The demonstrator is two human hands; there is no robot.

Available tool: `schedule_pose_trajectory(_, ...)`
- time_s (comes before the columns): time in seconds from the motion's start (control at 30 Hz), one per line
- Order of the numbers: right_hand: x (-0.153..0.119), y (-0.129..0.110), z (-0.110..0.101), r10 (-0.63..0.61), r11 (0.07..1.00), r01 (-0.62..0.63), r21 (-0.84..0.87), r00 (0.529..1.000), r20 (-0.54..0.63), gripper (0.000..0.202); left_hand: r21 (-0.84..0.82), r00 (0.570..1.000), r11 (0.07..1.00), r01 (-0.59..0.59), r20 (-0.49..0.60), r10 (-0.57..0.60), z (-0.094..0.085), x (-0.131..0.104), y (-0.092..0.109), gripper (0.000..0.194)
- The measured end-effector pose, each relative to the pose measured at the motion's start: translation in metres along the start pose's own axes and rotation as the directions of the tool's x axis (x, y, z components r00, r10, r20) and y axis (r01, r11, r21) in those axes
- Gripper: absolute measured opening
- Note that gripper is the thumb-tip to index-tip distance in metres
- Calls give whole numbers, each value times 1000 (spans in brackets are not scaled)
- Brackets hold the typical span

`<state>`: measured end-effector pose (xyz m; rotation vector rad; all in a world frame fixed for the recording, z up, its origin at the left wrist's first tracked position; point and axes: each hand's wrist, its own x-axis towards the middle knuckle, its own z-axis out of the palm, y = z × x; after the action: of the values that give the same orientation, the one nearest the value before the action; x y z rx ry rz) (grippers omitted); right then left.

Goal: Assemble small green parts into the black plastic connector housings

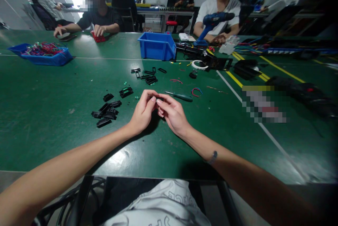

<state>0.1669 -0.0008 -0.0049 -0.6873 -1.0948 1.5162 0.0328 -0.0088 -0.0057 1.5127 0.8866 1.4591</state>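
My left hand (pixel 144 111) and my right hand (pixel 172 112) meet over the green table, thumbs and fingertips pinched together. Whatever is between them is small and mostly hidden by the fingers. Just beyond my right hand lies a screwdriver (pixel 182 96) with a dark green handle. Left of my left hand sits a black plastic frame (pixel 126 92) with green inside it. A loose pile of black plastic parts (pixel 107 112) lies nearer to me on that side. Farther out, several thin black frames (pixel 150 77) are scattered.
A blue bin (pixel 157 46) stands beyond the frames. At far left, a blue tray (pixel 59 58) holds coloured wires. A blue power drill (pixel 211 25) stands back right, near a white ring (pixel 199 65) and dark parts. A wire loop (pixel 196 92) lies right. Other people sit across the table.
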Motion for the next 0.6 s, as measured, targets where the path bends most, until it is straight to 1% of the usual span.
schedule_pose_trajectory(0.13, 0, 1, 0, -6, 1000, 6, 20, 1000, 13, 29, -5, 1000, 1000, -23, 1, 23, 0, 0, 0, 19)
schedule_pose_trajectory(0.27, 0, 0, 2, -1, 1000, 1, 20, 1000, -4, 30, -29, 998, 998, -52, 24, 53, 0, 1, 0, 19)
schedule_pose_trajectory(0.47, 0, -2, 3, 8, 1000, -7, 18, 1000, -14, 31, -18, 999, 1000, -21, 24, 22, 0, 2, 1, 20)
schedule_pose_trajectory(0.6, 0, -3, 2, 1, 1000, -1, 5, 1000, -12, 30, -63, 998, 998, -3, 59, 7, -1, 2, 2, 20)
